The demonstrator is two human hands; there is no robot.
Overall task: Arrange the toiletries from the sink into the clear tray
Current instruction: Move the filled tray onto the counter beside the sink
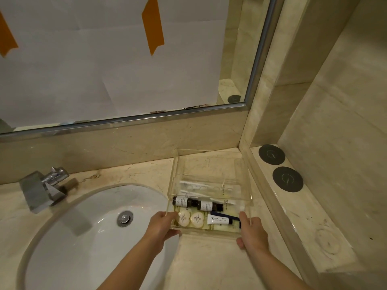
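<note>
- Two bare forearms are seen reaching in from the lower edge; the left hand [162,226] is closed on the near left corner of the clear tray [211,155], and the right hand [252,232] is closed on its near right corner.
- Between the two hands the tray is held on the marble tabletop [209,262], just right of the white sink [69,237].
- Inside the tray are counted two dark bottles [188,202] lying end to end, two round soaps [191,219] side by side, and one white tube [218,219]; pale sachets behind them are too faint to count.
- One chrome faucet [45,186] is seen at the sink's far left.
- Two dark round coasters [279,166] are set on the side ledge, well apart from the tray.
</note>
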